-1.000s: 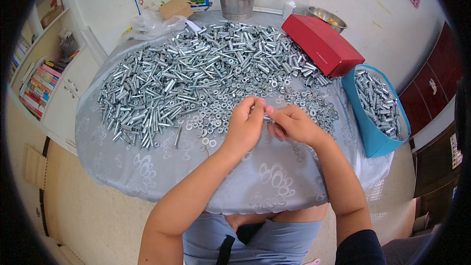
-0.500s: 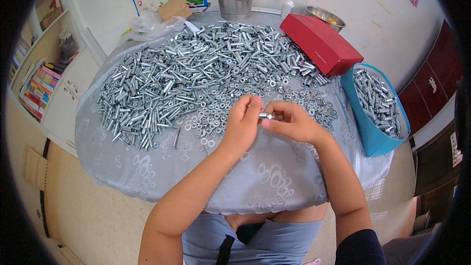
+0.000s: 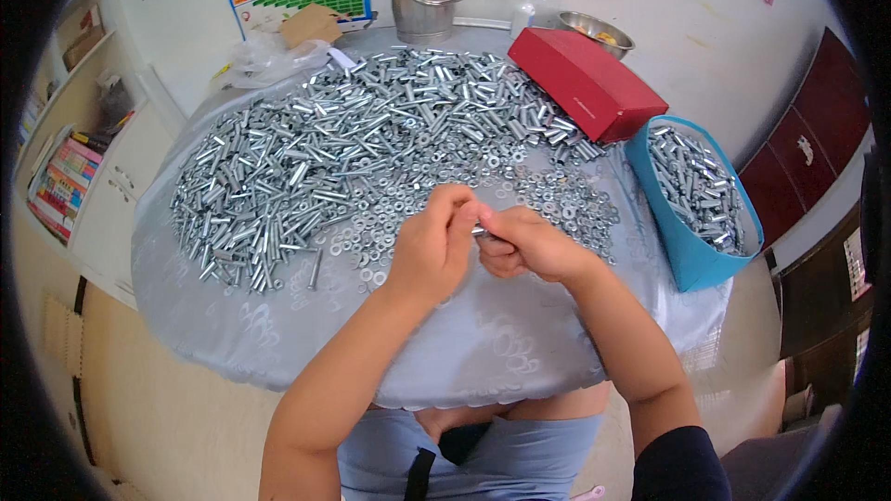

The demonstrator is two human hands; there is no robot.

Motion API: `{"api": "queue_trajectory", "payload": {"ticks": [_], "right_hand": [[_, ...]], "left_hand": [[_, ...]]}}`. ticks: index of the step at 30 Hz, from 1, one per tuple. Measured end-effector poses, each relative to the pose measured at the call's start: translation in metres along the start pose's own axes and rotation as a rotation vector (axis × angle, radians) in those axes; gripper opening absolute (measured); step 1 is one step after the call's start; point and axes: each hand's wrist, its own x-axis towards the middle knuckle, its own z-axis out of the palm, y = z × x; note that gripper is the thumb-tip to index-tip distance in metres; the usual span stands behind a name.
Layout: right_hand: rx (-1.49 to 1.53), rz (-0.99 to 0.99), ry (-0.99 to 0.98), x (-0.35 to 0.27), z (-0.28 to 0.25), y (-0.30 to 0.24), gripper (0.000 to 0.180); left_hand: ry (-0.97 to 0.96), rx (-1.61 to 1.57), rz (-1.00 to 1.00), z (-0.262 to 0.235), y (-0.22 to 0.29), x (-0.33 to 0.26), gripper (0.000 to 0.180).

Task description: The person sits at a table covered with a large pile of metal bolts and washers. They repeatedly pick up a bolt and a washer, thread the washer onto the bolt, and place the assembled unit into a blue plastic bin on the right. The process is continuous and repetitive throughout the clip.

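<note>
Above the near edge of the metal pile, my left hand point(image 3: 432, 239) and my right hand point(image 3: 534, 243) meet at the fingertips. Between them is a small silvery bolt point(image 3: 482, 233), mostly covered by the fingers; both hands are closed on it. Behind my hands, washers and nuts point(image 3: 404, 202) lie scattered on the grey tablecloth. Long bolts and metal sleeves point(image 3: 278, 162) are heaped beyond them and to the left. One loose bolt point(image 3: 316, 269) lies apart at the pile's near left edge.
At the right stands a blue fabric bin point(image 3: 703, 264) filled with bolt assemblies. A red box point(image 3: 589, 83) borders the pile at the back right. Farther back are a steel pot point(image 3: 425, 9), a spray bottle point(image 3: 527, 9), a metal bowl point(image 3: 613, 30) and a plastic bag point(image 3: 264, 60).
My right hand has turned and its fingers have curled in more, covering most of the bolt that showed before. The whole view has shifted slightly.
</note>
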Motion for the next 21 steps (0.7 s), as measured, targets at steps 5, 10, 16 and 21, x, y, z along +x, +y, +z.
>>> {"api": "queue_trajectory", "payload": {"ticks": [5, 10, 16, 21], "right_hand": [[0.063, 0.001, -0.154, -0.003, -0.006, 0.000, 0.051], [0.019, 0.026, -0.227, -0.010, -0.013, -0.003, 0.052], [0.209, -0.337, 0.064, -0.026, -0.044, -0.024, 0.045], [0.985, -0.902, -0.103, -0.062, -0.082, -0.046, 0.041]], "left_hand": [[-0.123, 0.112, 0.140, -0.010, 0.000, -0.005, 0.015], [-0.143, 0.252, 0.461, -0.012, -0.001, 0.002, 0.028], [0.099, -0.090, 0.163, -0.009, -0.009, 0.011, 0.063], [0.083, -0.172, 0.023, -0.008, -0.013, 0.006, 0.058]]}}
